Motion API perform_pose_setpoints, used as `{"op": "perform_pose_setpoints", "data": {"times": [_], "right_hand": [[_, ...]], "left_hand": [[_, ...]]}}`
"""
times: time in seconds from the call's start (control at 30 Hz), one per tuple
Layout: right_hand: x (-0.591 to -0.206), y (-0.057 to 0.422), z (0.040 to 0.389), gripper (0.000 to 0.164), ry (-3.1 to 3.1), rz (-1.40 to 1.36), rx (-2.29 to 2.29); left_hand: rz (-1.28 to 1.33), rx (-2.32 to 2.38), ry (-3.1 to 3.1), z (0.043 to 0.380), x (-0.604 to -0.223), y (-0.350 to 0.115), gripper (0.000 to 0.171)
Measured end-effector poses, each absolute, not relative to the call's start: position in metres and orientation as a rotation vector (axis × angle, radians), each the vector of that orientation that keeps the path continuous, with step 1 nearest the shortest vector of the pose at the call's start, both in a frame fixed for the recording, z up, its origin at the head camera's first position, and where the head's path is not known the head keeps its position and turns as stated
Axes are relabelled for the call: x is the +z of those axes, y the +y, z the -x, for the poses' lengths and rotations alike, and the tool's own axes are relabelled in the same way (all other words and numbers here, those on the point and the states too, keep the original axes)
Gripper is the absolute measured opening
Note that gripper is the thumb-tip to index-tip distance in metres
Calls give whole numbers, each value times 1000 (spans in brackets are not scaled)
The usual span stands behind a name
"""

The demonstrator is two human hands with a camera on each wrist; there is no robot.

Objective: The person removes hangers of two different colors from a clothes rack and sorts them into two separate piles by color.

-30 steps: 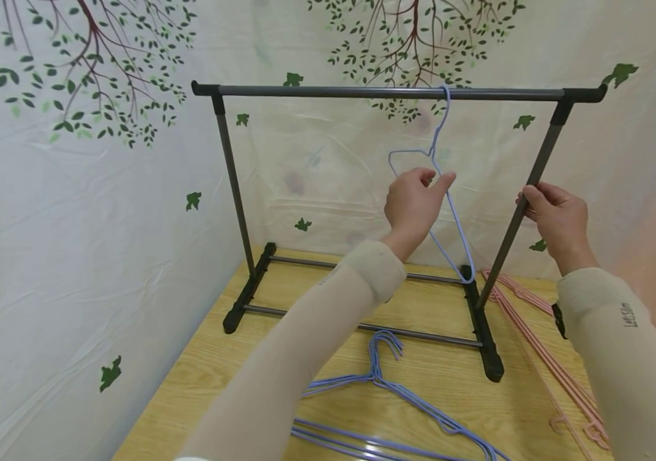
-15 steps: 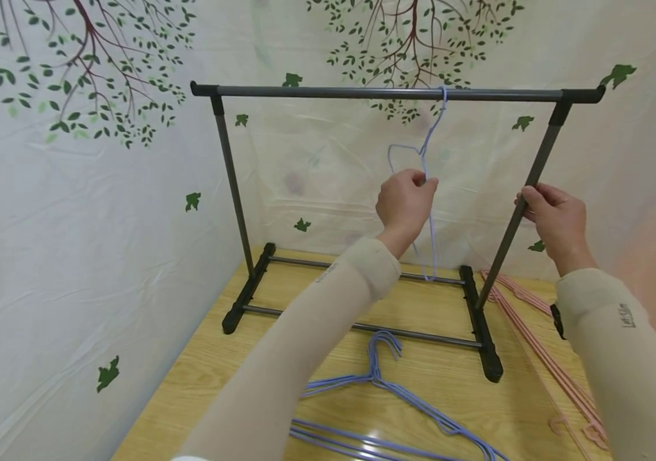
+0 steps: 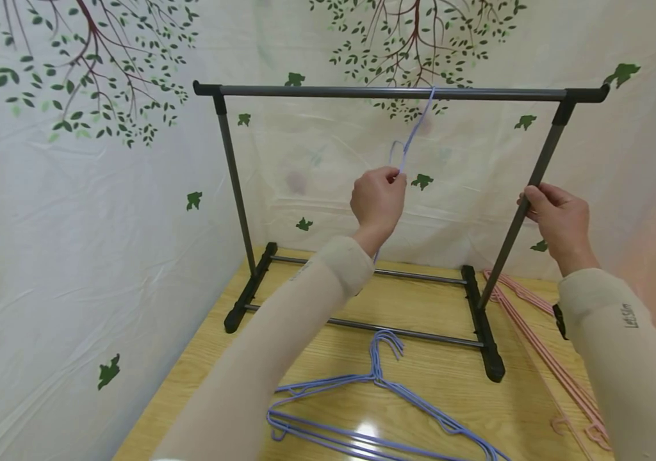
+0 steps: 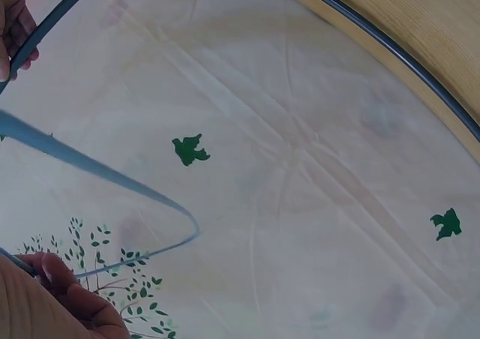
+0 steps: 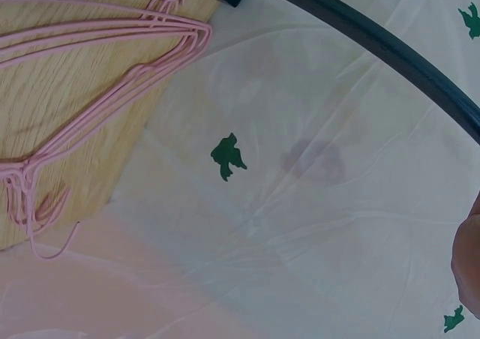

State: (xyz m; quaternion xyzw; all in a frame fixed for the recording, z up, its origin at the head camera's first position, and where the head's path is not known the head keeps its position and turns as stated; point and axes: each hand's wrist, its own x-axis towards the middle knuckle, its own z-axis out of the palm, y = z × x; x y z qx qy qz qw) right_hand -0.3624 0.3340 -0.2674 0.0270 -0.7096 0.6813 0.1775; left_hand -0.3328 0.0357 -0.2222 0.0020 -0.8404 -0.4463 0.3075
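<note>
A blue clothes hanger (image 3: 416, 128) hangs by its hook over the top bar of a black garment rack (image 3: 328, 92). My left hand (image 3: 378, 203) pinches this hanger just below its neck and hides much of its body. In the left wrist view, one end of the hanger (image 4: 112, 175) sticks out past the left hand (image 4: 79, 305). My right hand (image 3: 563, 221) holds the rack's right post (image 3: 542, 157) with thumb and fingers. Only a bit of the right hand (image 5: 466, 268) shows in the right wrist view, beside the post (image 5: 382, 43).
Several blue hangers (image 3: 414, 400) lie stacked on the wooden table (image 3: 201, 384) before the rack. Several pink hangers (image 3: 547, 346) lie at the right, partly behind the right sleeve. A leaf-printed sheet (image 3: 103, 224) hangs behind and at the left.
My left hand has moved left with the hanger. The hook has slid a little left along the bar, and the hanger has turned nearly edge-on. My right hand has stayed on the post.
</note>
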Motion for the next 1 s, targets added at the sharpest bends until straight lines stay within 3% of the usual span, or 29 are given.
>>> {"op": "perform_pose_setpoints", "data": {"times": [0.7, 1.0], "right_hand": [[-269, 337, 368, 43, -1962, -83, 1979], [-269, 338, 371, 49, -1987, -89, 1951]], "left_hand": [[334, -958, -2216, 337, -229, -6, 21], [437, -969, -2165, 345, -247, -35, 20]]}}
